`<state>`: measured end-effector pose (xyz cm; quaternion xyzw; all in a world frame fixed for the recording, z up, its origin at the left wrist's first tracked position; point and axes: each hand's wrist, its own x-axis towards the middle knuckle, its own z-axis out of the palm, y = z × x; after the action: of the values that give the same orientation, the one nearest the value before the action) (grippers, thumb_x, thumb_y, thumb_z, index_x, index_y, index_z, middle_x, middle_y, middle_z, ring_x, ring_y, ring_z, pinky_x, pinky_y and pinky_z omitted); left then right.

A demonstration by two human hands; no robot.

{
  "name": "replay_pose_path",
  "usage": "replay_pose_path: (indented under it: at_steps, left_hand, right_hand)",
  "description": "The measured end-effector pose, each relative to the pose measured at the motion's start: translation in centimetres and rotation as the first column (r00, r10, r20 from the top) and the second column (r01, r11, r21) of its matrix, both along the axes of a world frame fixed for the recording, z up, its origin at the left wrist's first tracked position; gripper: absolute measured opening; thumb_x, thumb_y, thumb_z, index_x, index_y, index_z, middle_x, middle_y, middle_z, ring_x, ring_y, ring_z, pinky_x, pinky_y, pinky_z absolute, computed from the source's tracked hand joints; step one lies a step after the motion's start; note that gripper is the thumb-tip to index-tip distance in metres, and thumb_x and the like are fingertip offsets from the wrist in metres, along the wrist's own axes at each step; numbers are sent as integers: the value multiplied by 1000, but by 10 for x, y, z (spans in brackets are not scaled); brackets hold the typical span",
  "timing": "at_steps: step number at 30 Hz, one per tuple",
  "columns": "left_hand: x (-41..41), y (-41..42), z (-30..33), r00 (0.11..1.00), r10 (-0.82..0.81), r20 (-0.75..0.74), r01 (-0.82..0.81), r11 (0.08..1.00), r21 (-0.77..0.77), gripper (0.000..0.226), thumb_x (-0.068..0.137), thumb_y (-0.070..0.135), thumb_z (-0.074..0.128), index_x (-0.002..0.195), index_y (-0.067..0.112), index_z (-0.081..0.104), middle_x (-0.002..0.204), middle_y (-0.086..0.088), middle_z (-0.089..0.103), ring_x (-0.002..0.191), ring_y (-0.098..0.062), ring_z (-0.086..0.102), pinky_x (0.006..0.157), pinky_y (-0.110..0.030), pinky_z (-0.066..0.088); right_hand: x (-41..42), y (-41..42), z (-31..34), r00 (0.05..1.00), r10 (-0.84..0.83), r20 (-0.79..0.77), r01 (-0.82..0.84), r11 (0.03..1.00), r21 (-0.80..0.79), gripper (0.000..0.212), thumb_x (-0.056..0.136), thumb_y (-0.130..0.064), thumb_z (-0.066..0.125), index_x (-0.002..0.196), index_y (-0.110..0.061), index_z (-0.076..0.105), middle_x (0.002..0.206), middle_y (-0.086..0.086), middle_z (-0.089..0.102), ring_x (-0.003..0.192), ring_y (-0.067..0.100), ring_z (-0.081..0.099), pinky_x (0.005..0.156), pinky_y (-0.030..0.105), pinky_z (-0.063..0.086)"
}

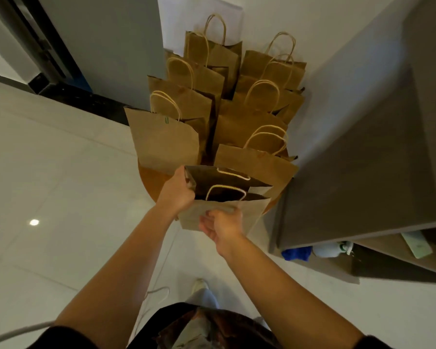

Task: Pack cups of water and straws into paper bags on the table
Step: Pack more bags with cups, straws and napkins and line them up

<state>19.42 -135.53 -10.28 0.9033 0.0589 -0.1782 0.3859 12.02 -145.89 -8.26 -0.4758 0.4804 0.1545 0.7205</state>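
Paper bag (222,197) sits at my 12 o'clock, on the near edge of the round table (152,181), mouth open. My left hand (178,191) curls over its rim at 10 o'clock; my right hand (220,224) pinches the near wall — beyond, two rows of upright bags (166,139) run toward 12.
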Motion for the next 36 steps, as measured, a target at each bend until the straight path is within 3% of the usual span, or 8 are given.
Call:
replay_pose_path:
  at_steps: [3, 7, 11, 14, 21, 26, 30, 36]
  left_hand:
    - [2, 1, -5, 999, -18, 34, 14, 994, 106, 57, 91, 9, 56, 142, 21, 31, 127, -8, 56, 112, -27, 57, 88, -36, 48]
    - [6, 10, -7, 990, 24, 139, -48, 984, 172, 55, 95, 13, 52, 145, 24, 31, 132, -6, 54, 115, -28, 56, 97, -41, 45]
    - [6, 17, -7, 986, 51, 158, -78, 983, 167, 55, 95, 11, 51, 145, 23, 31, 132, -7, 54, 115, -28, 56, 99, -44, 44]
    - [1, 15, -5, 985, 53, 161, -75, 988, 137, 59, 95, 14, 52, 147, 25, 26, 133, -5, 54, 115, -26, 56, 97, -42, 45]
    - [1, 1, 12, 973, 24, 230, -41, 997, 69, 61, 91, 33, 58, 145, 22, 31, 143, -1, 46, 129, -23, 46, 101, -37, 41]
    - [9, -21, 40, 886, -33, 463, -12, 996, 94, 45, 94, 29, 55, 137, 18, 47, 135, -5, 54, 125, -23, 48, 96, -27, 35]
    - [30, -46, 54, 926, -167, 340, 129, 983, 132, 42, 96, 26, 51, 138, 21, 45, 137, -2, 51, 124, -21, 49, 99, -33, 42]
    - [69, -82, 55, 945, -286, 157, 259, 950, 171, 47, 94, 22, 56, 139, 22, 45, 138, -3, 51, 124, -24, 50, 99, -38, 44]
  right_hand:
    - [-7, -3, -5, 997, 60, -49, -62, 997, -45, 37, 91, -6, 51, 120, -26, 40, 102, 6, 58, 78, 18, 67, 46, 23, 52]
    - [-15, -14, -11, 989, 95, -109, -108, 987, -120, 19, 92, -6, 47, 99, -23, 50, 97, 3, 55, 82, 19, 62, 49, 22, 51]
    - [-16, -25, -16, 986, 28, -163, -54, 986, -160, 29, 92, -5, 43, 118, -17, 49, 101, 4, 55, 86, 20, 59, 52, 23, 49]
    - [-15, -28, -15, 985, -5, -171, -31, 977, -210, 26, 93, -7, 43, 117, -17, 50, 99, 5, 56, 84, 19, 59, 54, 22, 50]
    - [-18, -44, 0, 996, 82, 16, -67, 895, -440, 16, 95, -10, 45, 87, -17, 58, 78, 4, 53, 68, 15, 49, 55, 20, 42]
    - [-13, -79, 22, 965, 93, 244, 83, 777, -624, 18, 89, -4, 50, 75, -15, 54, 70, 0, 50, 64, 11, 47, 58, 20, 41]
    - [8, -111, 34, 933, 208, 292, 66, 700, -711, 16, 86, -7, 54, 79, -22, 53, 76, -5, 54, 64, 5, 52, 54, 12, 40]
    - [52, -148, 25, 901, 383, 204, -75, 601, -795, 11, 86, -14, 58, 95, -21, 54, 102, 0, 54, 80, 7, 53, 61, 14, 39]
